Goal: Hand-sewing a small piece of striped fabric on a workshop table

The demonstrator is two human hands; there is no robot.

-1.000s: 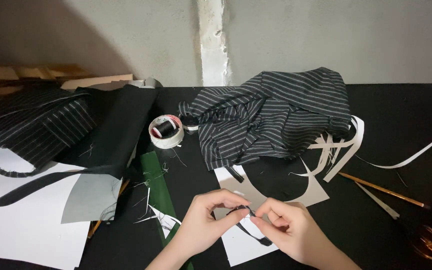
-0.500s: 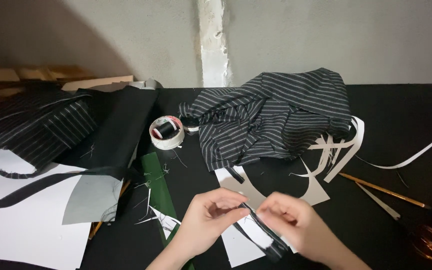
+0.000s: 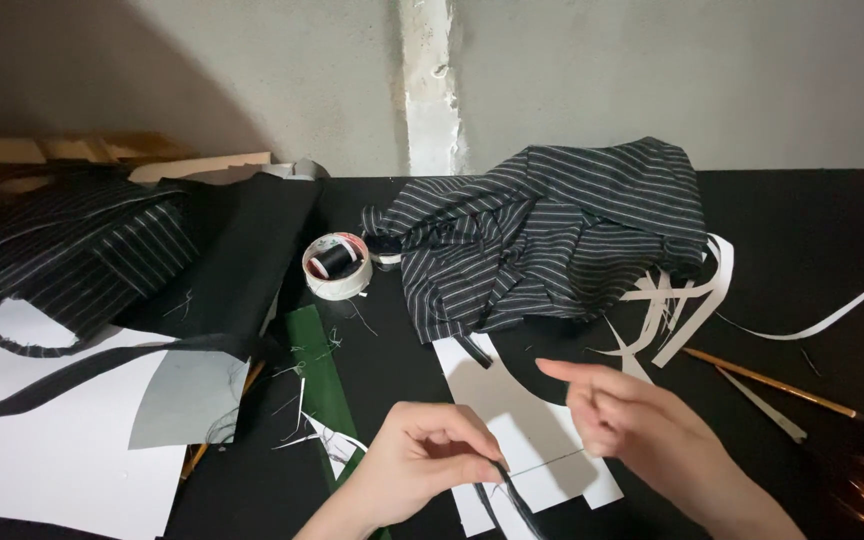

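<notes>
My left hand pinches the top end of a narrow dark fabric strip low in the middle of the view; the strip hangs down out of frame. My right hand is a short way to the right, forefinger stretched out and the other fingers curled. A thin pale thread runs taut from the strip to those curled fingers. Under both hands lie white paper pattern pieces on the black table.
A crumpled black pinstriped cloth lies behind the hands. A tape roll holding a black thread spool, a green strip, a grey piece and white paper lie left. White paper trimmings and a pencil lie right.
My right hand has let go of the dark strip and moved right and up, drawing the thread out. My left hand still pinches the strip, a little lower.
</notes>
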